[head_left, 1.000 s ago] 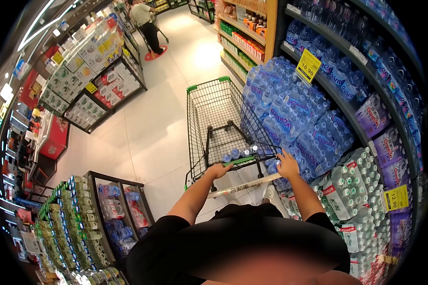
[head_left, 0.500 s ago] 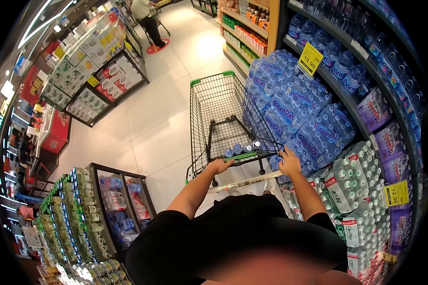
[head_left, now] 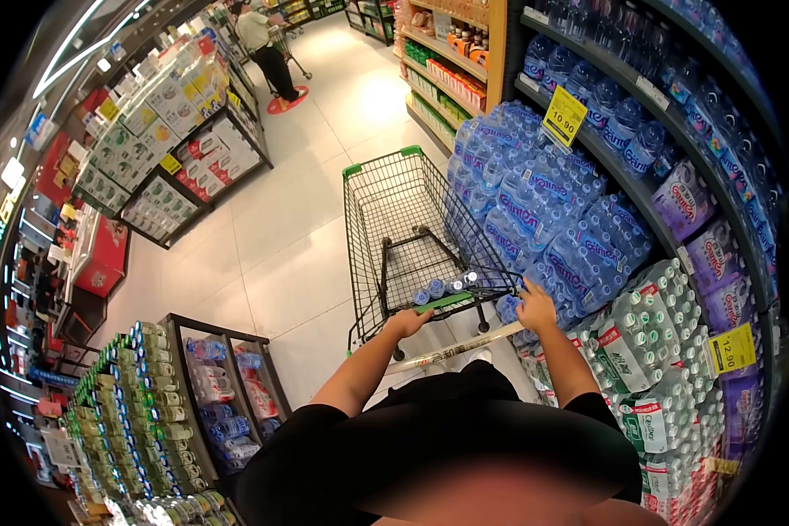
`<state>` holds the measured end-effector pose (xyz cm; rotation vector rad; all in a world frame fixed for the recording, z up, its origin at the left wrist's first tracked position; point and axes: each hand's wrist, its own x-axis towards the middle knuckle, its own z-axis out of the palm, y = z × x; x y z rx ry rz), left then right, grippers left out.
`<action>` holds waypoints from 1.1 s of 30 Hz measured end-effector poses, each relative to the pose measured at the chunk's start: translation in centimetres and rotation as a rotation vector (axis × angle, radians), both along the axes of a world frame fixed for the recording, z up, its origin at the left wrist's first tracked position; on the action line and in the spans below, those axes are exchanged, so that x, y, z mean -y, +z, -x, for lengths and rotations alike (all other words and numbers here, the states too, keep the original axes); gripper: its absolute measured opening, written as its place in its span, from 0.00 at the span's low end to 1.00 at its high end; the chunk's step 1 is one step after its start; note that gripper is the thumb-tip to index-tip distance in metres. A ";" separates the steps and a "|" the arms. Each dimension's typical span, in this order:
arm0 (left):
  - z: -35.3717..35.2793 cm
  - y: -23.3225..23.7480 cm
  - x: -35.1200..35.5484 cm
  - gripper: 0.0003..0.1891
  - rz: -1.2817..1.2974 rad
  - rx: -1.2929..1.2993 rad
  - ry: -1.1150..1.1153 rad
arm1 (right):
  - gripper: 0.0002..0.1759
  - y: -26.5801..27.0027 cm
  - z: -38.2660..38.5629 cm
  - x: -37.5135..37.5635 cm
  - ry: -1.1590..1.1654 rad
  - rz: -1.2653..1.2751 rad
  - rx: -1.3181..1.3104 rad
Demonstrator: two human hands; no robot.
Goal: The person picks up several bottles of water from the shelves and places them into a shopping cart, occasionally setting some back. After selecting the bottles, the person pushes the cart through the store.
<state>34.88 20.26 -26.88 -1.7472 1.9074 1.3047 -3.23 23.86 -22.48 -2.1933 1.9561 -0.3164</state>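
Observation:
A wire shopping cart [head_left: 377, 210] with green corner caps stands in front of me, several bottles [head_left: 438, 287] lying at its near end. My left hand [head_left: 407, 324] is closed around the cart's frame, near the left end of a green strip. Closed on the right rear side of the frame is my right hand [head_left: 536, 307], its fingertips partly hidden. The cart's pale printed handle bar [head_left: 451, 348] runs behind both hands, close to my body.
Stacked blue water packs [head_left: 535, 202] crowd the cart's right side, below a bottle shelf [head_left: 605, 101]. Green-capped bottle packs [head_left: 657, 351] stand nearer on the right. At left are a bottle display [head_left: 136, 403] and a box stand [head_left: 180, 131]. Ahead, a person [head_left: 267, 53] stands with another cart.
The person ahead and the shelves have shifted slightly in view. My hands stay on the cart, which sits slightly lower and further left in view.

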 end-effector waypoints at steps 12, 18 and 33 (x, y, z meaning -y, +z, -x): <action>-0.9 -0.5 -0.1 0.47 0.042 -0.006 0.016 | 0.15 -0.3 -0.8 -0.9 -0.020 0.000 -0.017; -2.1 0.6 -1.1 0.48 -0.021 -0.016 0.014 | 0.14 -1.1 -2.0 -2.8 -0.036 -0.003 -0.042; -4.3 1.6 -2.7 0.47 0.024 -0.007 -0.027 | 0.13 -1.9 -4.0 -5.8 -0.028 -0.026 0.003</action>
